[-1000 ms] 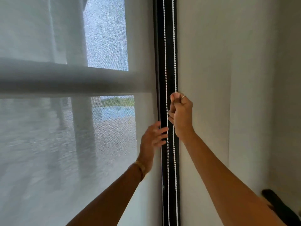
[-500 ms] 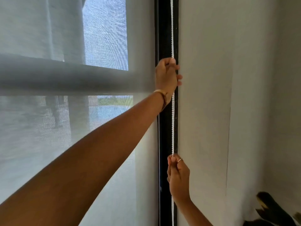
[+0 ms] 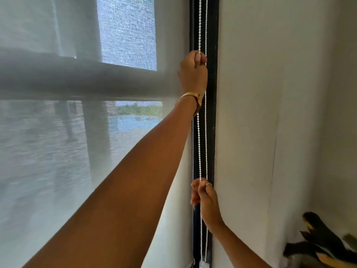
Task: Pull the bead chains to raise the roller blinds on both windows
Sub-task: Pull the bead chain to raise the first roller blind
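The white plastic bead chain [image 3: 199, 144] hangs as two thin strands down the black vertical window frame [image 3: 212, 113], between the sheer grey roller blind [image 3: 77, 151] on the left and the opaque pale roller blind [image 3: 270, 113] on the right. High on the frame, the left hand [image 3: 193, 72] has its grip pinched shut around the left strand, thumb and fingers pressed together at the top of the fist. A gold bangle [image 3: 190, 95] circles that wrist. Lower down, the right hand [image 3: 204, 198] pinches the same strand between thumb and forefinger, a thin ring [image 3: 208, 184] on one finger. The chain runs straight between the two hands, and the strands continue below the right hand. A dark yellow-marked object [image 3: 324, 240] sits blurred at the lower right corner.
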`<action>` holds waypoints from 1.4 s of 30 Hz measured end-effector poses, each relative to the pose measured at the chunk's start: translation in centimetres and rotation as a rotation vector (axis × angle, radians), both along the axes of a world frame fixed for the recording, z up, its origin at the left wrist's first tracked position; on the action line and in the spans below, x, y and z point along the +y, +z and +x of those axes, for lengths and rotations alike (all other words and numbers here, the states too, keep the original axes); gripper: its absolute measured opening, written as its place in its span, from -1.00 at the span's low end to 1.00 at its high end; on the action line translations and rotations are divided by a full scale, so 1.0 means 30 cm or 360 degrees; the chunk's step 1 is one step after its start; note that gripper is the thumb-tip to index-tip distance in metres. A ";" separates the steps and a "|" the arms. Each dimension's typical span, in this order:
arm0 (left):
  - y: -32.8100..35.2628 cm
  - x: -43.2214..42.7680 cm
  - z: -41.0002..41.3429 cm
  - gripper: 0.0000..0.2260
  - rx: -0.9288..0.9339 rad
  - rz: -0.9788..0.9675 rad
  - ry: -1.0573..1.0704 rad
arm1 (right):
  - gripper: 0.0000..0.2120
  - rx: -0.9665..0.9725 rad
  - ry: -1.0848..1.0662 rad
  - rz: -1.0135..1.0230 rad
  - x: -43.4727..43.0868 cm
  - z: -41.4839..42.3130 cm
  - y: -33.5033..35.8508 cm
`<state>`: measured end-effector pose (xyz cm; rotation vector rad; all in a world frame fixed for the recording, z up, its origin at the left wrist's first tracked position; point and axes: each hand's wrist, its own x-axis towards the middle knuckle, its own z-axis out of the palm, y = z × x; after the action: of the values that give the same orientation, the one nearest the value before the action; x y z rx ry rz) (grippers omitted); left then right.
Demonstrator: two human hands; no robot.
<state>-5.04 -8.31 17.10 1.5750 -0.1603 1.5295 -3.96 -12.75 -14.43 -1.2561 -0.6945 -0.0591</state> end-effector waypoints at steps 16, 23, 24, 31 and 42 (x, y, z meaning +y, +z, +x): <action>-0.543 0.096 -0.009 -0.76 0.0378 0.0022 0.0019 | -0.60 -0.0365 -0.0113 0.0180 0.056 0.061 0.695; -0.733 0.104 -0.023 -0.78 0.0508 0.0029 -0.0031 | -0.73 -0.0260 0.0063 0.0345 0.097 0.040 0.964; -0.757 0.105 -0.023 -0.79 0.0536 0.0031 -0.0035 | -0.73 -0.0223 0.0091 0.0408 0.098 0.040 0.991; -0.930 0.122 -0.026 -0.65 0.0768 0.0041 -0.0041 | -0.71 -0.0428 -0.0278 0.0206 0.145 0.091 0.906; -0.837 0.323 0.017 -0.74 0.1319 -0.0325 -0.0624 | -0.63 -0.0514 -0.0510 0.0131 0.136 0.090 0.736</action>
<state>-4.54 1.37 -8.00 1.7534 0.1462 0.5042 -1.26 -8.68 7.65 -1.2813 -0.7522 -0.5588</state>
